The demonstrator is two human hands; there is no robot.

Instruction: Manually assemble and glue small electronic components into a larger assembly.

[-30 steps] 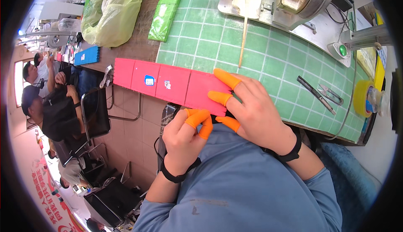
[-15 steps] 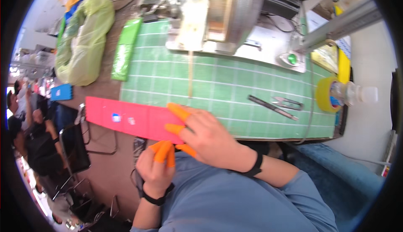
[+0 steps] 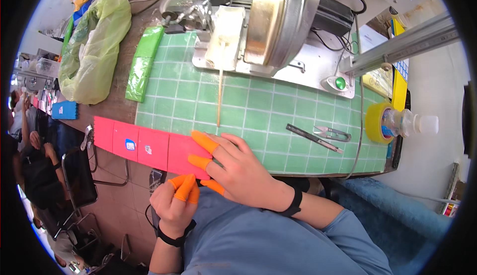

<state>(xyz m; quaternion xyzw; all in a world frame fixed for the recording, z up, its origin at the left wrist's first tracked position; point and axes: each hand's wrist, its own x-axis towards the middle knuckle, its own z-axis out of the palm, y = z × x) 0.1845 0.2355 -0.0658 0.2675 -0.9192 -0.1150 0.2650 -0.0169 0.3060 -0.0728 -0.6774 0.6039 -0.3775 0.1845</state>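
Red strip (image 3: 154,148) under the spread right hand (image 3: 243,168).
Its right end lies beneath 2 orange-capped fingertips (image 3: 202,139); the left hand (image 3: 171,200) pinches just beside the near edge, contents, if any, hidden.

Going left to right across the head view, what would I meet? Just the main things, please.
Pale green plastic bag, left hand, right hand, metal snips, yellow tape roll, clear bottle.
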